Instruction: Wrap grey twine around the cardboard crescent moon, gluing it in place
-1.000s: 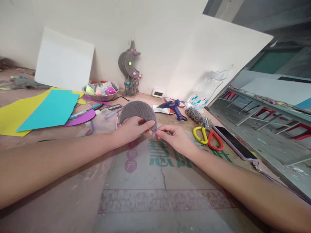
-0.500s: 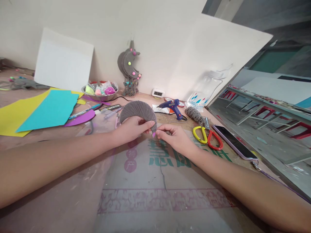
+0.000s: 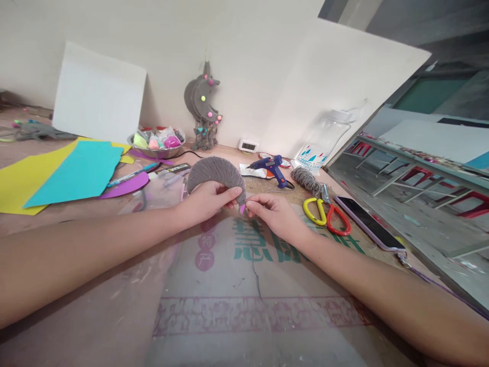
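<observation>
one left hand (image 3: 208, 200) holds one gray crescent (image 3: 217, 171).

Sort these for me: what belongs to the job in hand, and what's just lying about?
Probably the job: grey-wrapped crescent, held in the left hand; matching grey cord bundle; perhaps scissors, glue gun.
Probably just lying about: phone, digital clock, clear jar.

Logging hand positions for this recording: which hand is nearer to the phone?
Right. The right hand is to the left of the phone, at the tip of the grey crescent; the left hand is farther left, holding that crescent.
</observation>
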`<action>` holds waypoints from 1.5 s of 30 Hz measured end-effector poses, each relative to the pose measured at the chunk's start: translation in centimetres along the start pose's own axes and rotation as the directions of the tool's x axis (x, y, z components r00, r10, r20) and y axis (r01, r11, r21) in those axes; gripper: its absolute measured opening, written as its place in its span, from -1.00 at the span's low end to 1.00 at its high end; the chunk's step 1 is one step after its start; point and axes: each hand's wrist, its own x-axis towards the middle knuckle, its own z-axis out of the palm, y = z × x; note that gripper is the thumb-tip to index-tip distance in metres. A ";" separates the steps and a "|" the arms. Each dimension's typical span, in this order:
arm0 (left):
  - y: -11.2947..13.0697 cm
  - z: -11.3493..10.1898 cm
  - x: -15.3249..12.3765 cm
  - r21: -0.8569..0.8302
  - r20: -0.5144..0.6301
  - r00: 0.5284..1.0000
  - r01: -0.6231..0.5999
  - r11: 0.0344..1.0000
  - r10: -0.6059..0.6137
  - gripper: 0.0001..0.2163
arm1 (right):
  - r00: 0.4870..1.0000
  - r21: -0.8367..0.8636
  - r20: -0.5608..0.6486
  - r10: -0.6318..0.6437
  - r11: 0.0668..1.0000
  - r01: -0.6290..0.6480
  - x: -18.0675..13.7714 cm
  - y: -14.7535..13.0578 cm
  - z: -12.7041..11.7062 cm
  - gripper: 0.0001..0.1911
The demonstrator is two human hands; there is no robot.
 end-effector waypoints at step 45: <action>0.0 0.0 0.0 -0.042 -0.060 0.997 0.036 0.998 -0.038 -0.58 | 0.836 -0.328 -0.521 -0.172 0.945 -0.010 5.2 8.8 -9.3 -0.60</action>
